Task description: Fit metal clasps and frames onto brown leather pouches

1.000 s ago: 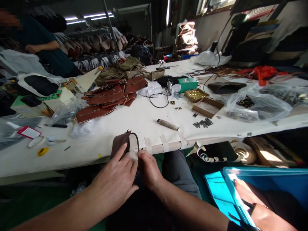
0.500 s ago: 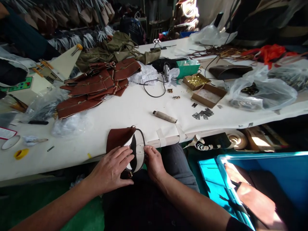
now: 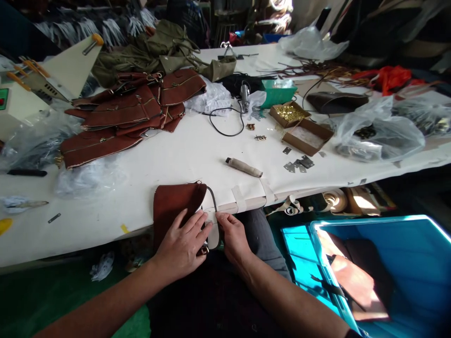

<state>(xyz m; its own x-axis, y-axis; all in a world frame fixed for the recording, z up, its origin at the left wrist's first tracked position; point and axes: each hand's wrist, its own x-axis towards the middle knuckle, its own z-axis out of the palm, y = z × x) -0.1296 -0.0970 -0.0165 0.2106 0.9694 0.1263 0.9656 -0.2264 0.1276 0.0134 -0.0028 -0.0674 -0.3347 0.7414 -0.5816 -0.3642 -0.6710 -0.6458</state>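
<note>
A small brown leather bag (image 3: pixel 174 199) lies at the table's front edge, partly overhanging toward my lap. My left hand (image 3: pixel 183 241) rests on its brown leather with fingers stretched out, covering part of the opening. At the bag's right side, my right hand (image 3: pixel 233 232) pinches the dark-edged rim between thumb and fingers. Pale lining shows between the two hands. A small metal buckle (image 3: pixel 203 250) sits by my left thumb. Just beyond the bag lies a cloth-wrapped tool (image 3: pixel 244 167) with a dark tip.
Brown leather bag pieces (image 3: pixel 120 110) are stacked at the left, olive bags (image 3: pixel 158 47) behind them. Cardboard boxes (image 3: pixel 306 136), one with gold-coloured hardware, stand at the right near metal plates (image 3: pixel 299 164). A blue bin (image 3: pixel 419 263) with leather pieces stands below the table's right side.
The brown leather has been pressed over to the right, so the bag's opening is narrower. My left hand moved right with it; my right hand still pinches the rim. The view shifted slightly.
</note>
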